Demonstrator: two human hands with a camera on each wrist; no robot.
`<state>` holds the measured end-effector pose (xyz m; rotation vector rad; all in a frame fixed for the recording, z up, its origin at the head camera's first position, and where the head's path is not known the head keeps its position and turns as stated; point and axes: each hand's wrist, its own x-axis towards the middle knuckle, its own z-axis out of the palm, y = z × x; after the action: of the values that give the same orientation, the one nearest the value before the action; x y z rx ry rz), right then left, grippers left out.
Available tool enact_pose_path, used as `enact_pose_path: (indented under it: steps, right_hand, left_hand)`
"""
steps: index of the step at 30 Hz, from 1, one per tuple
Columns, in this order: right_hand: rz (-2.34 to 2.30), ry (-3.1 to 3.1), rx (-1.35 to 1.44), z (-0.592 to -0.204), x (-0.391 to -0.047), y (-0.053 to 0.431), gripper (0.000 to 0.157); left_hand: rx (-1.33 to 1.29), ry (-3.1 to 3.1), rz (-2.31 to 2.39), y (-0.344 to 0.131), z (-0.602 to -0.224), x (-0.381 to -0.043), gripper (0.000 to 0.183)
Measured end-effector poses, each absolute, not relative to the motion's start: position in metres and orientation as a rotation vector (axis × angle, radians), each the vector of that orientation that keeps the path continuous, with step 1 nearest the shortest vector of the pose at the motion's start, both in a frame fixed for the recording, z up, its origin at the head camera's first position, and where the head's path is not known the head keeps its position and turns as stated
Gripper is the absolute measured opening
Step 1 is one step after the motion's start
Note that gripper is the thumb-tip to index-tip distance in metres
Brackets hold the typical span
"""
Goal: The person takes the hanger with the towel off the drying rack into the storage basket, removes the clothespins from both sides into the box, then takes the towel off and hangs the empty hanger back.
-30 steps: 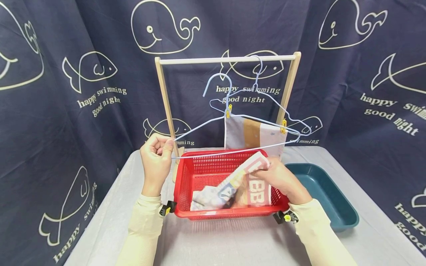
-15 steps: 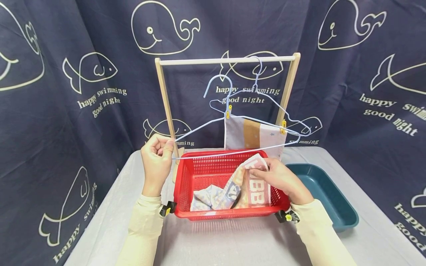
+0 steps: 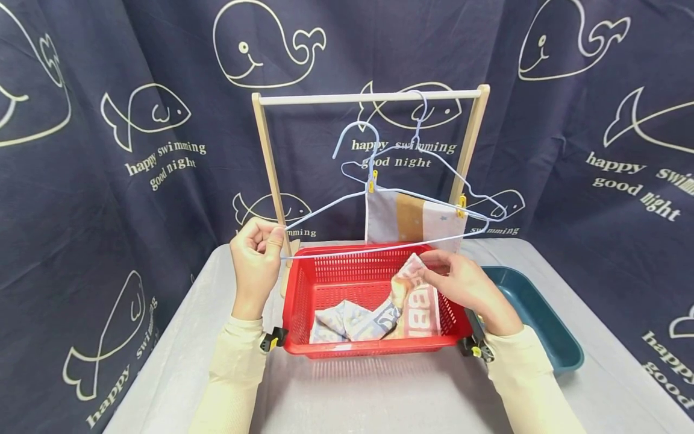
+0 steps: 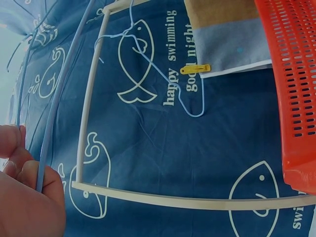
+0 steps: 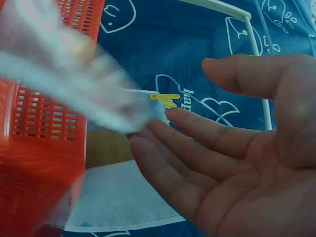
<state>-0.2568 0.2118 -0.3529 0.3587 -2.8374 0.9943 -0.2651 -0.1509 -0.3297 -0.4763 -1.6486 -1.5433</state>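
Note:
My left hand grips one end of a light blue clothes hanger, holding it upright above the red basket. A printed towel with pale lettering lies rumpled in the basket, one corner raised. Beside that corner is my right hand, its thumb apart from its fingers. In the right wrist view, the blurred towel corner is at the fingertips and nothing is pinched. Behind, a striped cloth hangs by yellow clothespins from a second blue hanger.
A wooden rack with a white rail stands behind the basket and carries the second hanger. To the right sits a teal tray. All is on a table with a pale cloth, before a dark blue curtain.
My right hand has let go of the towel's corner and moved slightly right. The towel has sagged lower into the basket. The left hand and hanger hold still.

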Motion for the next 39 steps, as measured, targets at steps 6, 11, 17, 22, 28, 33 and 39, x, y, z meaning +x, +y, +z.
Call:
enact_pose_path:
  steps: [6, 11, 17, 22, 28, 33, 39]
  right_hand:
    - [1.042, -2.832, 0.294, -0.343, -0.250, 0.216, 0.049]
    - [1.059, -2.811, 0.327, -0.337, -0.243, 0.218, 0.046]
    - [1.045, -2.728, 0.401, -0.329, -0.233, 0.215, 0.037]
    - [1.006, -2.644, 0.425, -0.321, -0.218, 0.209, 0.031]
    - [0.947, -2.456, 0.395, -0.313, -0.200, 0.207, 0.022]
    - [0.932, -2.245, 0.434, -0.309, -0.196, 0.213, 0.025]
    - [0.942, -1.924, 0.337, -0.305, -0.199, 0.218, 0.022]
  left_hand:
    - [-0.470, -1.651, -1.523, -0.152, -0.330, -0.266, 0.006]
    - [-0.468, -1.656, -1.515, -0.152, -0.331, -0.266, 0.006]
    - [-0.468, -1.658, -1.515, -0.152, -0.331, -0.266, 0.006]
    - [-0.465, -1.664, -1.518, -0.151, -0.332, -0.266, 0.005]
    - [-0.475, -1.682, -1.516, -0.150, -0.333, -0.266, 0.004]
    - [-0.487, -1.686, -1.516, -0.149, -0.332, -0.265, 0.005]
    - [-0.507, -1.698, -1.504, -0.147, -0.332, -0.263, 0.006]
